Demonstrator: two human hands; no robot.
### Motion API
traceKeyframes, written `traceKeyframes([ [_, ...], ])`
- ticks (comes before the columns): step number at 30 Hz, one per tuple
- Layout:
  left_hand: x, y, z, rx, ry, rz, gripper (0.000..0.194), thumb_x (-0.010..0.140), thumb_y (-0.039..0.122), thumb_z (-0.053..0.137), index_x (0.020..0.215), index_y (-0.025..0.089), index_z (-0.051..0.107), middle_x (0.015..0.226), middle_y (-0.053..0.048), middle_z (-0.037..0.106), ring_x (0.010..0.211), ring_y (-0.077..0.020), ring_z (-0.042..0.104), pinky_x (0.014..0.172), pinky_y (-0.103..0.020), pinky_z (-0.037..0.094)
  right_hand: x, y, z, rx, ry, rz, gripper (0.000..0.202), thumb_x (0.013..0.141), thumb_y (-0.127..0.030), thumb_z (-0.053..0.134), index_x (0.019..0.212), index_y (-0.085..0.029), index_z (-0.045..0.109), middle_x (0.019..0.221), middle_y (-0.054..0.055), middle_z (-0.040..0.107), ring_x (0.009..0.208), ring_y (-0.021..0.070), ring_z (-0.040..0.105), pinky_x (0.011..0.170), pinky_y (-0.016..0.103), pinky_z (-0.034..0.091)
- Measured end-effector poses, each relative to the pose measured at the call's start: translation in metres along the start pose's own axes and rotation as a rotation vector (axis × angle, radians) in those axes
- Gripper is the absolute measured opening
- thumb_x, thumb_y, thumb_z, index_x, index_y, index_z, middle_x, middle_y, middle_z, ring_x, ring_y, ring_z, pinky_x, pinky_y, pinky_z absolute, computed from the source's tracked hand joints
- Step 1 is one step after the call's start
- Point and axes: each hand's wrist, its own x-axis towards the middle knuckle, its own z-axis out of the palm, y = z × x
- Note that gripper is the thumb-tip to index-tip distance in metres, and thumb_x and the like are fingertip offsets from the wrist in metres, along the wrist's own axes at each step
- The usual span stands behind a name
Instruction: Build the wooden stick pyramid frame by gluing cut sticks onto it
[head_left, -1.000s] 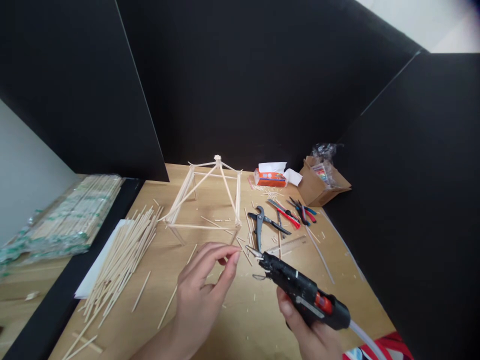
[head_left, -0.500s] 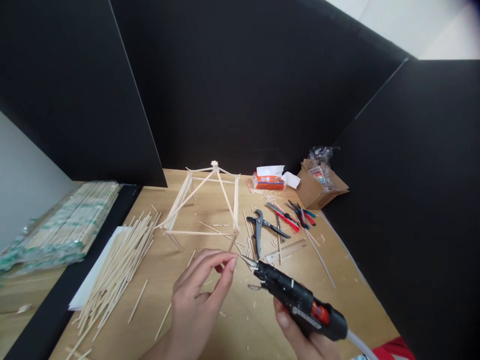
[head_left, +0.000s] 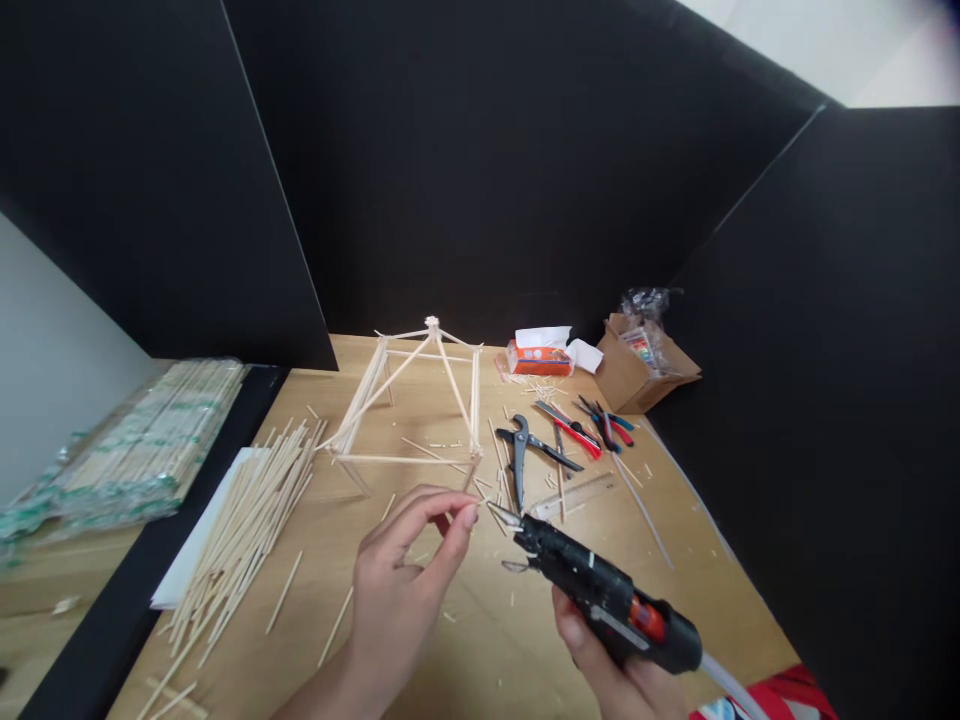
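Thumb and forefinger of my left hand (head_left: 409, 570) are pinched on a tiny piece of wooden stick (head_left: 484, 501), its end poking out toward the right. My right hand (head_left: 589, 645) grips a black hot glue gun (head_left: 592, 570) with a glue stick in its back. The gun's metal nozzle points left, close to the end of the small piece; whether they touch I cannot tell. Just beyond my hands stands a house-like frame of thin wooden sticks (head_left: 405, 460), with sloping sticks meeting at a peak.
Loose sticks (head_left: 247, 520) lie piled over white paper at left, beside bagged sticks (head_left: 157, 430). To the right are a black-handled cutter (head_left: 519, 460), a red utility knife (head_left: 577, 435), pliers (head_left: 604, 425), a clear ruler (head_left: 577, 497), an orange box (head_left: 540, 360) and a cardboard box (head_left: 637, 375).
The glue gun's nozzle has drawn slightly right, away from my left fingertips. My left hand keeps its pinch, and the whole view has shifted a little.
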Motion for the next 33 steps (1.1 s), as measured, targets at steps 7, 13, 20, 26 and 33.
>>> traceKeyframes([
  [7,0.0,-0.002,0.0,-0.051,-0.035,-0.142,0.003,0.082,0.025,0.065,0.08,0.024,0.067,0.079,0.003,0.067,0.074,-0.0101,0.06,0.067,-0.017,0.048,0.001,0.01,-0.012,0.004,0.061,0.024,0.032,0.077,-0.054,0.063,0.073,-0.023,0.068,0.067,0.001,0.065,0.065,0.0184,0.061,0.067,0.027,0.049],
  [13,-0.002,0.0,-0.003,-0.133,0.016,-0.187,0.004,0.076,0.025,0.07,0.079,0.024,0.068,0.077,0.003,0.067,0.07,-0.0102,0.061,0.066,-0.018,0.05,0.046,0.074,-0.053,-0.089,0.112,0.213,0.036,0.075,-0.051,0.064,0.082,-0.017,0.071,0.065,0.002,0.062,0.055,0.0151,0.053,0.05,0.025,0.042],
  [20,-0.01,0.012,-0.003,-0.102,0.131,-0.258,0.011,0.07,0.026,0.075,0.076,0.022,0.067,0.073,0.002,0.065,0.069,-0.0126,0.061,0.061,-0.02,0.05,0.069,0.191,-0.093,-0.11,0.272,0.279,0.054,0.064,-0.057,0.067,0.096,-0.014,0.07,0.093,0.011,0.073,0.086,0.0278,0.065,0.079,0.039,0.05],
  [26,-0.008,0.0,0.012,-0.064,0.078,-0.308,0.013,0.07,0.03,0.074,0.076,0.022,0.067,0.069,0.003,0.065,0.062,-0.0115,0.059,0.055,-0.019,0.048,0.062,0.225,-0.083,-0.175,0.263,0.261,0.054,0.071,-0.059,0.061,0.103,-0.016,0.068,0.105,0.013,0.071,0.098,0.0293,0.064,0.087,0.041,0.048],
  [33,0.003,-0.008,0.018,-0.173,-0.015,-0.295,0.011,0.071,0.028,0.072,0.069,0.019,0.066,0.064,0.002,0.063,0.058,-0.0096,0.057,0.053,-0.017,0.046,0.031,0.231,-0.084,-0.439,0.445,0.238,0.077,0.063,-0.071,0.062,0.109,-0.009,0.056,0.104,0.022,0.064,0.099,0.0377,0.059,0.084,0.049,0.044],
])
